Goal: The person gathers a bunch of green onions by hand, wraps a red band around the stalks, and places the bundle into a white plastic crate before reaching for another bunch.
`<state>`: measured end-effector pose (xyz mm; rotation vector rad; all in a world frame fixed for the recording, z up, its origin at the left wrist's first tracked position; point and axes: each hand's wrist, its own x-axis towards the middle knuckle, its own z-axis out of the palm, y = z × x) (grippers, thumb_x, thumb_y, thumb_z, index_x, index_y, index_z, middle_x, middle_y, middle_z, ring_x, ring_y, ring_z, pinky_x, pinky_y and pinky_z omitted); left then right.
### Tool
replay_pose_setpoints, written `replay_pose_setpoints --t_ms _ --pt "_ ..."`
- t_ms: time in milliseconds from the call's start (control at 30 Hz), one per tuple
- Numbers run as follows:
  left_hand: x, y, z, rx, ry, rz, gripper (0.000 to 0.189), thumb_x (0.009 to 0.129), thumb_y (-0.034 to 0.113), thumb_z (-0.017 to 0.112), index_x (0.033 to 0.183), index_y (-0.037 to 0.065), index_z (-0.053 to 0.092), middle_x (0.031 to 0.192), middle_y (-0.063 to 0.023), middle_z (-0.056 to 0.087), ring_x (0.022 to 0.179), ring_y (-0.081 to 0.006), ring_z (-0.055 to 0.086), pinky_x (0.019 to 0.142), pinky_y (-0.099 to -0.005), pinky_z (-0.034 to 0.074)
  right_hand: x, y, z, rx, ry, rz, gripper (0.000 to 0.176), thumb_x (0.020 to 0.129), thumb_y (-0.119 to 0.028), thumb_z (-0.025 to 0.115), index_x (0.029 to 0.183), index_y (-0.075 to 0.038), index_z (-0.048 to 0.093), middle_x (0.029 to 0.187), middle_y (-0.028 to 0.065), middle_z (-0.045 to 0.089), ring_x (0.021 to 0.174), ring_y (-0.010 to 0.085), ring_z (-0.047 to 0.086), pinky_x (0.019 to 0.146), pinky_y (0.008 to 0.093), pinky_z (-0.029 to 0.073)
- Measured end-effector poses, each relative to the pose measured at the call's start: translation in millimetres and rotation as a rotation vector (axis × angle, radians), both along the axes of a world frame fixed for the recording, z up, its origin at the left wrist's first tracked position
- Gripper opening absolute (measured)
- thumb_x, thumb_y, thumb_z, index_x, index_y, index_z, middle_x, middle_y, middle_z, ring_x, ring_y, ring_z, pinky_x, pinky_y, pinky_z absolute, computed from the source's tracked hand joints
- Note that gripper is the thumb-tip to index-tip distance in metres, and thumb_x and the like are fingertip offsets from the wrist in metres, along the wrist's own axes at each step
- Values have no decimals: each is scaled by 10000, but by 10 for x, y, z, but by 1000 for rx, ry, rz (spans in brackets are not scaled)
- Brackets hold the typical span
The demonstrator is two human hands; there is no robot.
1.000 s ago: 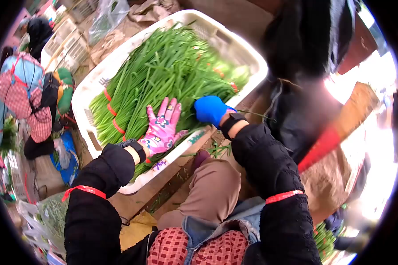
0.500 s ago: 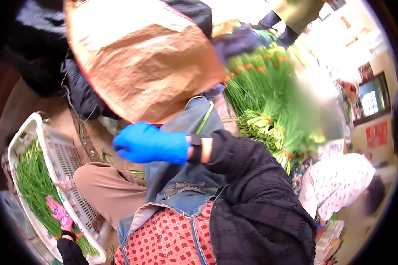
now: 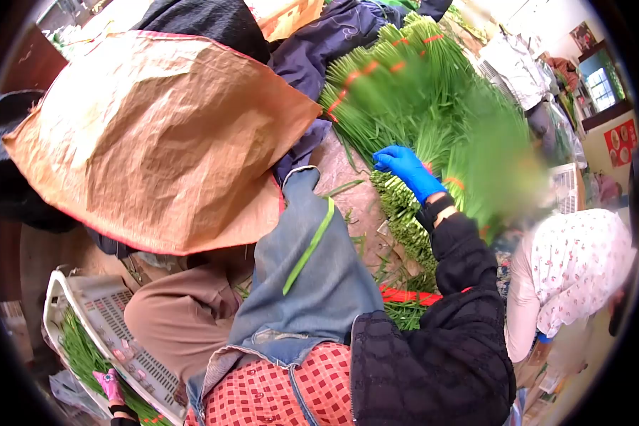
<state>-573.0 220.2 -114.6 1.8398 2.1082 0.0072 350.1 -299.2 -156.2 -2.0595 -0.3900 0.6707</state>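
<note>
My right hand (image 3: pixel 408 170), in a blue glove, reaches over the cut stem ends of banded bundles of long green chives (image 3: pixel 433 99). Its fingers are bent together; whatever they may hold is hidden. At the lower left, my left hand (image 3: pixel 108 385) in a pink glove lies on loose chives (image 3: pixel 82 348) inside a white slatted plastic basket (image 3: pixel 113 348). The pink fingers look stretched out over the leaves. A single green leaf (image 3: pixel 309 247) lies across the denim cloth (image 3: pixel 319 273) on my lap.
A large tan woven sack (image 3: pixel 170 142) spreads out ahead on the left, beside dark cloth. Red strips (image 3: pixel 412 295) and leaf scraps lie on the floor near my right knee. Another person in a white patterned top (image 3: pixel 579 263) sits at the right.
My right hand has swung from above my lap, out to the right and forward, onto the chive bundles. The view has shifted, and the basket with my left hand appears lower.
</note>
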Motion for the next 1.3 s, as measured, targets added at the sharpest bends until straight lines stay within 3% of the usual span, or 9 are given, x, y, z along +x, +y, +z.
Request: replay_pose_setpoints --t_ms 33,100,267,367,600,767,867,1000,1300 --pt "147 59 -9 -1 12 -9 875 888 263 616 1510 -102 120 1557 -273 242 1456 -338 239 1197 -355 182 174 -14 -228 -34 -7 -15 315 864 -283 661 983 4 713 875 129 728 797 213 692 778 350 539" --pt "627 64 -54 24 -519 163 840 931 319 584 1513 -95 142 1554 -265 259 1438 -331 280 1178 -344 207 506 51 -651 -154 -152 20 353 846 -305 656 1037 -12 700 951 155 720 875 264 689 823 379 532" --pt "974 284 -416 184 -71 -178 734 963 366 554 1497 -56 279 1517 -242 347 1373 -338 365 1139 -377 287 966 640 -1004 -526 -490 78 527 801 -323 608 1256 -57 599 1228 226 626 1124 384 607 979 459 474" --pt "1236 237 -27 32 740 -224 1082 732 778 634 1413 -35 416 1151 -246 644 1040 -373 643 862 -479 514 1304 1001 -1354 -572 -589 120 609 784 -301 684 1321 -46 551 1277 211 604 1166 370 586 999 433 463" --pt "1537 295 238 83 508 -49 921 839 572 661 1450 -34 336 1244 -251 596 1095 -369 606 911 -448 488 1808 1599 -1751 -651 -508 88 1125 586 -377 857 1480 -24 271 1189 221 600 1104 376 588 944 459 478" --pt "1688 340 373 123 470 -55 843 862 515 638 1441 -29 357 1264 -235 583 1117 -352 588 934 -437 471 1656 1863 -2129 -899 -733 -16 1058 555 -383 879 1411 -40 360 1100 129 572 1037 281 544 970 438 381" --pt "1776 373 383 135 443 -79 797 876 480 625 1436 -27 369 1276 -225 576 1131 -342 577 949 -430 461 1642 1897 -2518 -962 -915 -211 757 582 -336 827 1210 -74 495 1044 116 588 1001 278 577 868 421 420" --pt "1943 410 439 172 380 -110 736 895 434 606 1428 -23 386 1292 -211 565 1148 -328 562 967 -420 448 1572 1807 -1853 -822 -782 -106 536 561 -347 852 948 -95 581 900 132 650 856 320 655 719 453 486" --pt "2799 578 327 303 79 -231 603 938 330 565 1412 -15 424 1328 -181 542 1188 -297 528 1010 -399 418 1102 952 -423 -207 -927 -122 718 551 -339 883 1120 -25 576 929 181 655 854 381 645 760 463 518"
